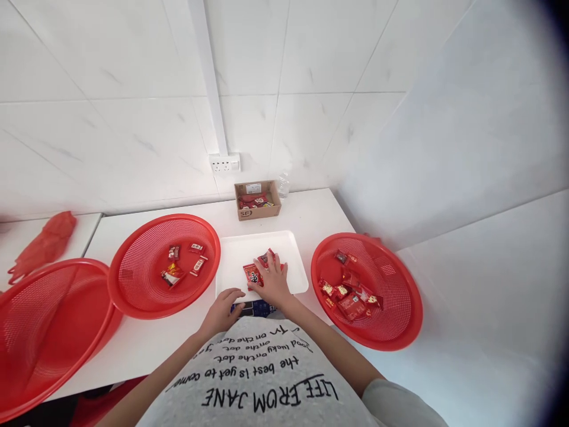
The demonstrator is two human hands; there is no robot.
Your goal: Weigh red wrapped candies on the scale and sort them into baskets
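A white tray (240, 252) lies in front of me with a few red snack packets (253, 274) on it. My right hand (272, 280) rests on the tray with fingers spread over those packets, touching them. My left hand (222, 310) is curled against the tray's near left edge, fingers bent on the rim. A red mesh basket (133, 284) on the left holds several small packets (174, 274). Another red mesh basket (400, 320) on the right holds several red packets (351, 296).
A small cardboard box (258, 201) with red packets stands at the back near the wall socket (224, 163). A third red basket (40, 332) sits at far left, with red mesh bags (44, 243) behind it. White tiled walls close the back and right.
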